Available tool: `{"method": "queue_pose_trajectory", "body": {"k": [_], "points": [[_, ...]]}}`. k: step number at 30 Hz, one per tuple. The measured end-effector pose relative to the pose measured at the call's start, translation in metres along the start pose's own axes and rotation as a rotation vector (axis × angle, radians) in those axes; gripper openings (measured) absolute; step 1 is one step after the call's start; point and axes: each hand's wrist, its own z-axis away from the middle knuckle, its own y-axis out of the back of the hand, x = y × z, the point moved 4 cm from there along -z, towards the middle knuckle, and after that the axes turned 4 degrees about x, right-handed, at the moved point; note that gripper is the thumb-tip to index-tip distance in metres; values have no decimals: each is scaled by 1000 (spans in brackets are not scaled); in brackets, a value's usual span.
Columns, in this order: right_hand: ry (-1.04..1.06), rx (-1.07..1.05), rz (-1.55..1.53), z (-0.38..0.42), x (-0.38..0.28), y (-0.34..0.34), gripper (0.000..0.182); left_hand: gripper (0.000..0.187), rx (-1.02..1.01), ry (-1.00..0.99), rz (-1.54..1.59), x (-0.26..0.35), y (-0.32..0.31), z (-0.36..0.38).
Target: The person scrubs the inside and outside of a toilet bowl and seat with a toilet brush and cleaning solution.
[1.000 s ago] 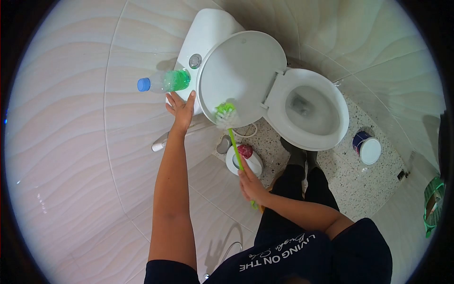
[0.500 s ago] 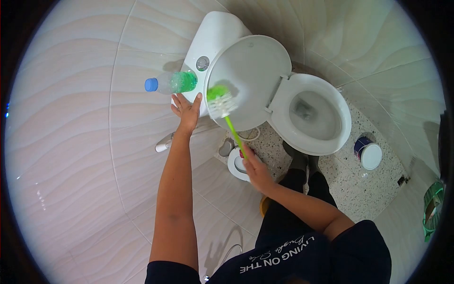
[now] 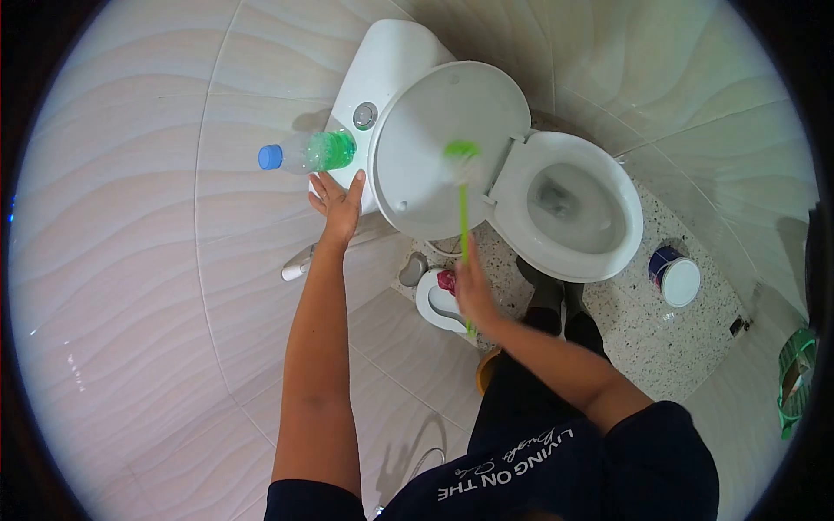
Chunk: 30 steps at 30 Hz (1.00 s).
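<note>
My right hand [image 3: 474,285] is wrapped round the green handle of a toilet brush [image 3: 463,200]. The brush head, green and white and blurred by motion, overlaps the raised toilet lid [image 3: 426,130]. At the near end of the white cistern [image 3: 382,65], my left hand [image 3: 339,208] has its fingers spread on the edge. Just beyond those fingertips a clear bottle [image 3: 333,150] of green liquid with a blue cap stands on the cistern, beside the round flush button [image 3: 365,115]. The toilet bowl [image 3: 599,195] is uncovered, with water at its bottom.
A tub with a white lid [image 3: 680,282] sits on the speckled floor at the right. Near my feet are a white ring-shaped item [image 3: 432,314] and a dark pink thing [image 3: 446,280]. A green basket [image 3: 795,382] is at the far right. Tiled walls close in the space.
My right hand has swung the brush head rightward across the lid, from its cistern side toward the hinge, and the handle is now nearly vertical in view. My left hand stays by the bottle.
</note>
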Motion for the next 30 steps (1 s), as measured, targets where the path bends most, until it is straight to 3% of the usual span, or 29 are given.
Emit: {"method": "queue_pose_trajectory", "body": {"k": [2,3,5,6,8,10,11,13,16,20,23,25,26,30], "points": [[446,-22,299,42,37,-12,52,105,-3,-21,-6,-8,-3,-4],[449,-19,299,45,36,-8,52,105,-3,-38,-15,-10,-4,-6],[158,-187,136,50,44,0,54,105,-5,-33,-15,-10,-3,-5],[285,-80,191,28,56,7,53,105,-5,-28,-15,-9,-3,-5],[77,24,238,-23,51,31,53,105,-10,-33,-18,-12,-4,-6],[-452,24,91,-40,4,49,54,105,-6,-43,-13,-12,-5,-7],[-452,28,92,-41,15,49,54,104,3,-29,-14,-13,-5,-6],[-89,100,91,-46,46,46,54,104,10,-22,-13,-10,-5,-6],[-100,35,353,-8,131,35,53,102,38,-13,12,-11,-4,-4],[-36,11,453,13,68,74,49,100,79,-76,-31,-17,-7,-4],[-190,119,441,-9,48,118,44,94,145,-133,-25,-9,-7,0],[332,265,581,-32,58,143,41,90,185,-157,-13,-6,-9,5],[355,244,684,-43,55,151,43,86,224,-193,-52,-5,-9,7],[154,239,878,-99,18,173,45,74,334,-269,-90,2,-10,11]]}}
